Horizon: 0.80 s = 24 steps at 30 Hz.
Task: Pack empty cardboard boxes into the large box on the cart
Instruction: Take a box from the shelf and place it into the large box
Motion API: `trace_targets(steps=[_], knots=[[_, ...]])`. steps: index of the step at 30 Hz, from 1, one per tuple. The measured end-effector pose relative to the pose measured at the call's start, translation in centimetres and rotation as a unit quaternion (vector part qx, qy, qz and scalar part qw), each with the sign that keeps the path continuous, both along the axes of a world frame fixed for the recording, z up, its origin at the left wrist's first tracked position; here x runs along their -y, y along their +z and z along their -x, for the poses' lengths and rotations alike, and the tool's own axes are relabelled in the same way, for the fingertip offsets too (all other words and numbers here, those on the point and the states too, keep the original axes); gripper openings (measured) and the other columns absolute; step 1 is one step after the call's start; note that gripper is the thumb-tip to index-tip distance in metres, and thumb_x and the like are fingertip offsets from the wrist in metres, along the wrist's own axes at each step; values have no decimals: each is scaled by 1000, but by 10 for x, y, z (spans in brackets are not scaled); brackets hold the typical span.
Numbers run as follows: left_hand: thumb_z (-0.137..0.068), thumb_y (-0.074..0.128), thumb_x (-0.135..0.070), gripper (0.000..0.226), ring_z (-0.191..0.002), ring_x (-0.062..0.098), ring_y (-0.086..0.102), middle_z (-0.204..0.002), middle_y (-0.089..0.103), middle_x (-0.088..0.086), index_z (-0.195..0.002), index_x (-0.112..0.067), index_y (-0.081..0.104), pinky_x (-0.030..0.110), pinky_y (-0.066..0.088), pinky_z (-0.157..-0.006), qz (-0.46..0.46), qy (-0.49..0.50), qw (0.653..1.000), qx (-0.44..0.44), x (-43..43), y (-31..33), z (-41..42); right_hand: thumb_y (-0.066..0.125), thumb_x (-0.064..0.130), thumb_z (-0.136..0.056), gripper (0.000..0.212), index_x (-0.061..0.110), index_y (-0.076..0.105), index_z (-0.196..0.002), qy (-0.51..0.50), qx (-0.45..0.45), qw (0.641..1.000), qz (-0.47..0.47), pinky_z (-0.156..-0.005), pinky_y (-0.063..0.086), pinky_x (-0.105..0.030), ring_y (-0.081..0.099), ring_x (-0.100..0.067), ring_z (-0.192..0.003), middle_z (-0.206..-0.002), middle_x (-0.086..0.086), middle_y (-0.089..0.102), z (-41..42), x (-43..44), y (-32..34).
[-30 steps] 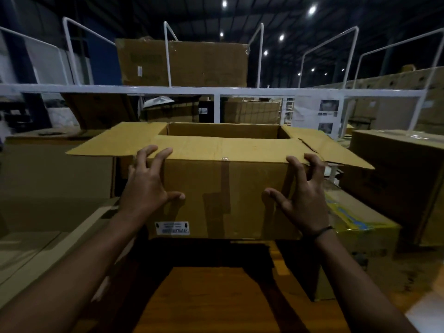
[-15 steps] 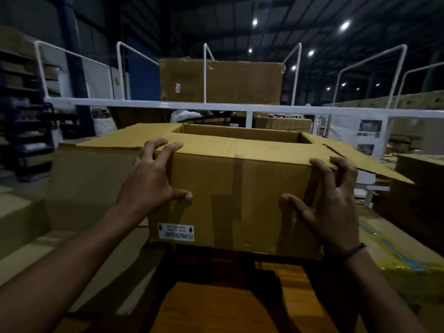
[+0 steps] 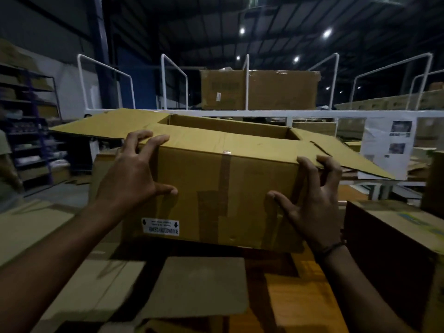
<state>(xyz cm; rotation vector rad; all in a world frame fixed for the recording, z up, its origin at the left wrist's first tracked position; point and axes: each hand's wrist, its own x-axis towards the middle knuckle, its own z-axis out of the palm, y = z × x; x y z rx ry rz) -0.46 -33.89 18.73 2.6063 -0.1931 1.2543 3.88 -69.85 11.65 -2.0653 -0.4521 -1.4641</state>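
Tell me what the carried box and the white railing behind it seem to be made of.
Carried box: matte brown cardboard, likely corrugated; its flaps fold along creases, and a glossy tape strip runs down the front. White railing: probably painted metal tube; thin, smooth, evenly bent at the corners.

Head view, single, wide-angle: worn at head height, facing forward and slightly down; close on the box held between left hand and right hand; white rails and ceiling lights beyond
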Motion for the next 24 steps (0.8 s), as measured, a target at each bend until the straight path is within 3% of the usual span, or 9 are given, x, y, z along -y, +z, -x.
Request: trace_targets(steps=[5, 10, 17, 24], knots=[[-46, 99, -50, 124, -137, 45, 42, -158, 27, 3, -153, -38, 38, 68, 49, -98, 2, 13, 1000, -19, -65, -15, 13, 78, 57, -76, 86, 16, 49, -146, 5, -23, 1000, 13, -106, 41, -42, 30, -38, -143, -155, -21, 26, 9, -65, -11], [-46, 99, -52, 124, -140, 41, 39, -158, 26, 3, -153, -38, 37, 67, 48, -101, 25, 21, 999, -38, -113, -30, 29, 81, 54, -74, 87, 19, 45, -146, 43, -33, 998, 28, -102, 50, -60, 30, -40, -143, -155, -20, 23, 9, -113, -16], [-47, 97, -56, 123, -140, 39, 40, -158, 26, 3, -154, -37, 37, 63, 47, -105, 40, 66, 995, -56, -165, -42, 53, 84, 51, -73, 88, 17, 48, -145, 97, -45, 993, 44, -101, 47, -51, 29, -40, -143, -155, -20, 24, -3, -170, -20], [-47, 96, -56, 124, -140, 41, 39, -159, 25, 3, -154, -38, 36, 66, 47, -104, 43, 78, 993, -74, -228, -55, 65, 84, 54, -75, 88, 21, 44, -147, 111, -64, 990, 49, -95, 55, -58, 29, -41, -144, -157, -17, 21, 4, -232, -36]])
